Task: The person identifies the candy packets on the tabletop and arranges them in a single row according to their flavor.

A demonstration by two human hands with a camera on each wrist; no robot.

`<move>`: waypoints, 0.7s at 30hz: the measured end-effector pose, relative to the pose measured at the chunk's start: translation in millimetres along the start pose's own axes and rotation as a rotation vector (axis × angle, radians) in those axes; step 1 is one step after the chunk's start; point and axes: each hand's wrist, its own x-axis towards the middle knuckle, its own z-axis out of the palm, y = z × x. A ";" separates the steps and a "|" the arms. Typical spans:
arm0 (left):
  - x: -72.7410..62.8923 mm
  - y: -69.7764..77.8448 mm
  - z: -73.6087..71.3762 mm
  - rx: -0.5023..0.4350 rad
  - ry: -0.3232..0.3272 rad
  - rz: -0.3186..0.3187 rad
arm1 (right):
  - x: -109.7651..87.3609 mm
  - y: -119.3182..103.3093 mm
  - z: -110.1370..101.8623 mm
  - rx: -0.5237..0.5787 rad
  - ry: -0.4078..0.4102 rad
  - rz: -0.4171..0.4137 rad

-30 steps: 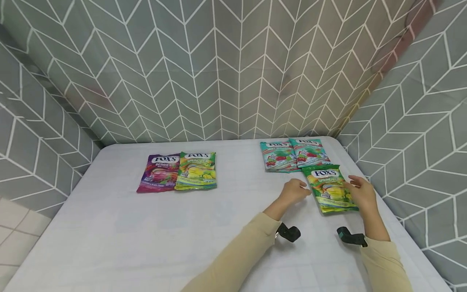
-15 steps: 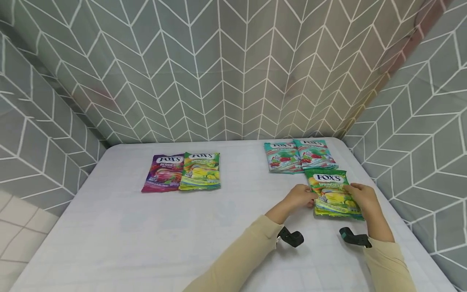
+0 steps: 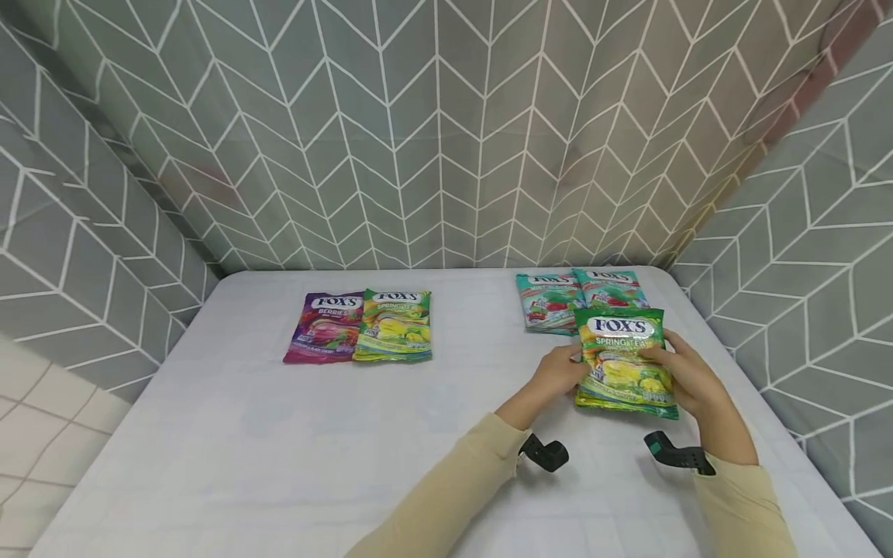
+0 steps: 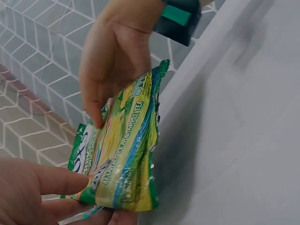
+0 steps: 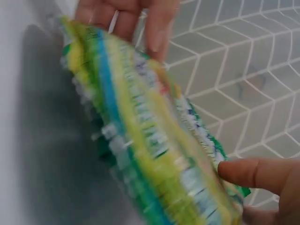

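Note:
A green and yellow Fox's Spring Tea candy bag [image 3: 622, 360] is lifted off the white table, tilted, between both hands. More wrapper layers show under it in the left wrist view, seemingly further bags stacked together. My left hand [image 3: 558, 370] pinches its left side, thumb on the front and fingers beneath. At the opposite side my right hand [image 3: 692, 376] grips it, thumb over the printed face. Two teal Fox's candy bags, one on the left [image 3: 549, 304] and one on the right [image 3: 610, 288], lie just behind, partly covered by the held bag.
On the table's [image 3: 279, 442] left half lie a purple Fox's Berries bag [image 3: 324, 329] and another Spring Tea bag [image 3: 394, 325], slightly overlapping. Patterned grey cloth [image 3: 418, 139] walls the back and both sides. Each wrist wears a black camera strap.
My left hand has come in from beside the Spring Tea bag and taken hold of its left side. The bag has risen off the table and tilted up toward the head camera.

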 end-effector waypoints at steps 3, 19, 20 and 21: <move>0.1 -0.6 -18.4 0.033 0.040 0.056 | 5.7 -5.9 13.2 0.072 -0.081 -0.018; -12.7 -16.3 -136.7 -0.253 0.123 0.179 | 35.5 -48.4 112.5 0.255 -0.197 -0.190; -14.8 -16.9 -143.5 -0.252 0.134 0.188 | 36.6 -51.0 118.6 0.250 -0.206 -0.204; -17.2 -17.3 -150.0 -0.254 0.146 0.191 | 37.4 -53.8 125.0 0.253 -0.213 -0.213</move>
